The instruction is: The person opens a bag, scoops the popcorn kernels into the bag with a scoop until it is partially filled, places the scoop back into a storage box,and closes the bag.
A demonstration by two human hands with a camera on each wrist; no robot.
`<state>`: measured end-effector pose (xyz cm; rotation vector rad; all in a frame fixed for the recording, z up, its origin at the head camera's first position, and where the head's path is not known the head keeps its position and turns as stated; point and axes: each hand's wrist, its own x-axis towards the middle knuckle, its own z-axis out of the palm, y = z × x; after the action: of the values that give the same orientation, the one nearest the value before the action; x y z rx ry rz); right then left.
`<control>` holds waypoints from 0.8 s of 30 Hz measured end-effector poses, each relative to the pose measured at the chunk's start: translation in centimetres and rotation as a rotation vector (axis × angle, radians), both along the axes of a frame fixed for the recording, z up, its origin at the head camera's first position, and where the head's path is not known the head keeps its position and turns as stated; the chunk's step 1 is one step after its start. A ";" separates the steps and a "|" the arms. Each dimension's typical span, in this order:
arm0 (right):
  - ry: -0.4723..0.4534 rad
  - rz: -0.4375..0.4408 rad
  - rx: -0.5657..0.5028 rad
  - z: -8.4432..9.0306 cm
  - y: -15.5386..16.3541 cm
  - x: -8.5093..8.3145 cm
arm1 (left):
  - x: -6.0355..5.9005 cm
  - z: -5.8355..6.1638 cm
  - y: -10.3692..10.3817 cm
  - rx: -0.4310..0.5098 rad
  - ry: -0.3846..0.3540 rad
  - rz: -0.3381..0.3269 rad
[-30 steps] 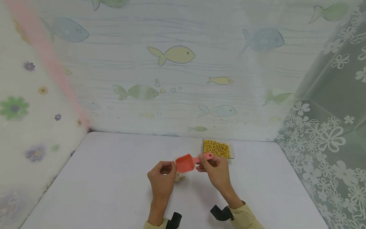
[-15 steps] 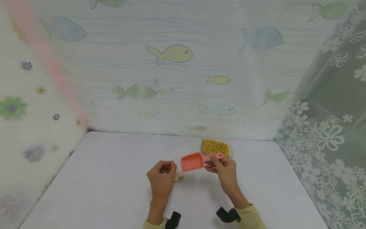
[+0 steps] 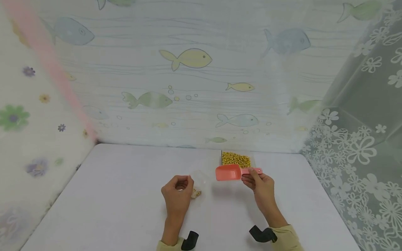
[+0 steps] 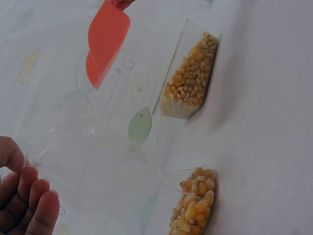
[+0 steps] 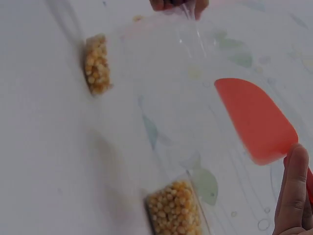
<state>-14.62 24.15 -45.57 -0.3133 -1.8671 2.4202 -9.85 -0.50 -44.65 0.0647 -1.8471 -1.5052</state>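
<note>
The scoop point(image 3: 228, 172) is made of smooth, softly matt plastic, and the bag point(image 4: 93, 156) is formed of thin, clear, glossy film. The box point(image 4: 182, 46) is walled in something smooth and clear, perhaps plastic. The table point(image 4: 264, 147) is faced with a matt, faintly grained surface, and the sleeve point(image 3: 287, 237) is made of matt cloth.

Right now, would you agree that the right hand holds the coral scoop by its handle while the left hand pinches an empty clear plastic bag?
Not quite: the clear plastic bag isn't empty; the left wrist view shows corn kernels in it. The right hand does hold the coral scoop by its handle, and the left hand pinches the bag.
</note>
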 end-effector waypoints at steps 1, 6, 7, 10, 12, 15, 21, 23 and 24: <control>-0.002 -0.010 -0.007 -0.1 0.3 -0.2 | 0.1 0.3 0.0 0.001 0.001 -0.002; -0.022 -0.071 -0.012 -0.8 2.1 -1.0 | 0.4 0.7 0.0 0.002 0.001 -0.004; -0.027 -0.085 -0.011 -0.9 2.5 -1.1 | 0.3 0.6 0.0 0.001 0.003 -0.004; -0.038 -0.129 -0.009 -1.3 3.5 -1.7 | 0.3 0.5 0.0 0.004 0.004 -0.006; -0.029 -0.156 -0.003 -1.5 4.0 -2.1 | 0.3 0.5 0.0 0.006 0.001 -0.008; -0.002 -0.188 0.026 -1.6 4.7 -2.7 | 0.3 0.6 0.0 0.009 -0.005 -0.007; 0.104 -0.248 0.202 -2.1 5.5 -3.8 | 0.3 0.6 -0.1 0.006 -0.007 -0.001; 0.155 -0.260 0.271 -2.3 5.6 -4.2 | 0.3 0.6 -0.1 0.006 -0.006 -0.001; 0.187 -0.263 0.306 -2.4 5.6 -4.4 | 0.3 0.6 -0.1 0.007 -0.006 0.000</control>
<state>-19.02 29.78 -48.02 -0.2800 -1.9351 1.8941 -9.55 -0.65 -44.08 0.0722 -1.8467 -1.5134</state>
